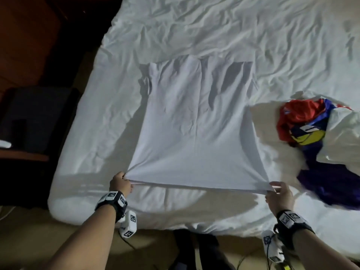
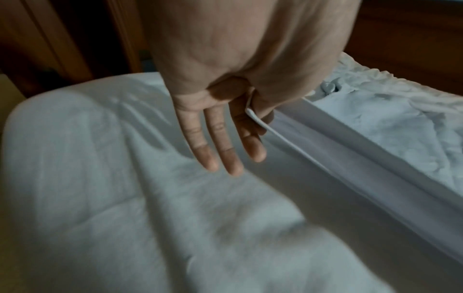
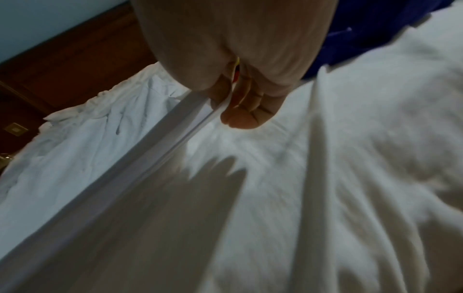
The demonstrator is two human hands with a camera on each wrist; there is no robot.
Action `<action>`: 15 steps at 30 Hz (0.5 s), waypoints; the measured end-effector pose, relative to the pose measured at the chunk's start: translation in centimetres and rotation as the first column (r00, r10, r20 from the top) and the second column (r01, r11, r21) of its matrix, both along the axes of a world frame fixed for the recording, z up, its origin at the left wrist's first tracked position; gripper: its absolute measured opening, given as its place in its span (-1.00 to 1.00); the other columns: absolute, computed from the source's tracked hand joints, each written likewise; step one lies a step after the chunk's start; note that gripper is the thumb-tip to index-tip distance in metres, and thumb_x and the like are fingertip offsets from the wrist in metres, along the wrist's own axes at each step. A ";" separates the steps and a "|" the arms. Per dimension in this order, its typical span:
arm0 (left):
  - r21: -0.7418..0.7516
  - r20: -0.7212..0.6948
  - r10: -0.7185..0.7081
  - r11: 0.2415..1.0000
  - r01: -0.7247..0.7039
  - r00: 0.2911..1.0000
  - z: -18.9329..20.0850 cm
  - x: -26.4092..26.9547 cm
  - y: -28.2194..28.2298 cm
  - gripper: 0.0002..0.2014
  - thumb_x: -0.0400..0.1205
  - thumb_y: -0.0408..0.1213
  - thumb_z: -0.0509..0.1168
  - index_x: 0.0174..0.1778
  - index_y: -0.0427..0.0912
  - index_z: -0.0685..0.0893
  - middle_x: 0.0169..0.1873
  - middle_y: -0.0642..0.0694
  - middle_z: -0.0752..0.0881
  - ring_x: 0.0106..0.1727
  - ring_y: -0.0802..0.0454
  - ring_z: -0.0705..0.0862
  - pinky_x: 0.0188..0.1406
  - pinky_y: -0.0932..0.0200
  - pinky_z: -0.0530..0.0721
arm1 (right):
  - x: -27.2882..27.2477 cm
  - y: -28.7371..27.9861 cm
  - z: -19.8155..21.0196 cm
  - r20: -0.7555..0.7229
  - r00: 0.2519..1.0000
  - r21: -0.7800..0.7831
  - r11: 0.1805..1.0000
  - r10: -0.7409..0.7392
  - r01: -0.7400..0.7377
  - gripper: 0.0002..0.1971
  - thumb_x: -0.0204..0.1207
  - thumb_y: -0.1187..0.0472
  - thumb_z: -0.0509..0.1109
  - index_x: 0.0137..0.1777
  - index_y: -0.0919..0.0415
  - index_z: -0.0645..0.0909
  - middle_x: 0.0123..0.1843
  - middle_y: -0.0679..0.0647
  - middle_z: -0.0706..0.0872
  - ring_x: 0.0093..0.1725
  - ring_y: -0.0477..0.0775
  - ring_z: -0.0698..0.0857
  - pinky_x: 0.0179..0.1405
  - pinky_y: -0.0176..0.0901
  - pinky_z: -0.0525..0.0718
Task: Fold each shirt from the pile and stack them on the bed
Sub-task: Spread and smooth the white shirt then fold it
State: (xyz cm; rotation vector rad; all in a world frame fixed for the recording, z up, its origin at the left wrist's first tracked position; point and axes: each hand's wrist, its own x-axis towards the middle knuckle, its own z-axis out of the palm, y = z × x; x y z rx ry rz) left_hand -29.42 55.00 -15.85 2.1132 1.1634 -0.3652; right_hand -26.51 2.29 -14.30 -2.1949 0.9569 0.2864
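While taut: white shirt [image 1: 194, 121] (seemingly hem), 2 hands.

A shirt [image 1: 192, 123] lies mid-bed [image 1: 233, 36] before you; your hands pinch its near corners, a clothes pile [image 1: 311, 133] to its right.

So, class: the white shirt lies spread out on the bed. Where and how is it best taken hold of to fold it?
Grip the white shirt at the two corners of its near hem, coming from the foot of the bed. The left hand and right hand already pinch those corners. The hem is a straight edge, stretched taut between them, so the cloth should fold away evenly.
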 end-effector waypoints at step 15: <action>-0.154 0.002 0.034 0.988 -0.034 0.999 -3.2 -6.2 1.4 -0.59 0.62 -0.62 0.04 0.09 -0.25 0.76 -0.25 -0.30 0.82 -0.42 -0.17 0.78 -0.35 -0.01 0.83 | -6.9 2.9 -0.4 -0.139 0.989 0.091 0.994 -0.047 0.060 -0.56 0.41 0.42 0.39 0.31 0.27 0.71 0.13 0.31 0.79 0.09 0.34 0.69 0.09 0.01 0.60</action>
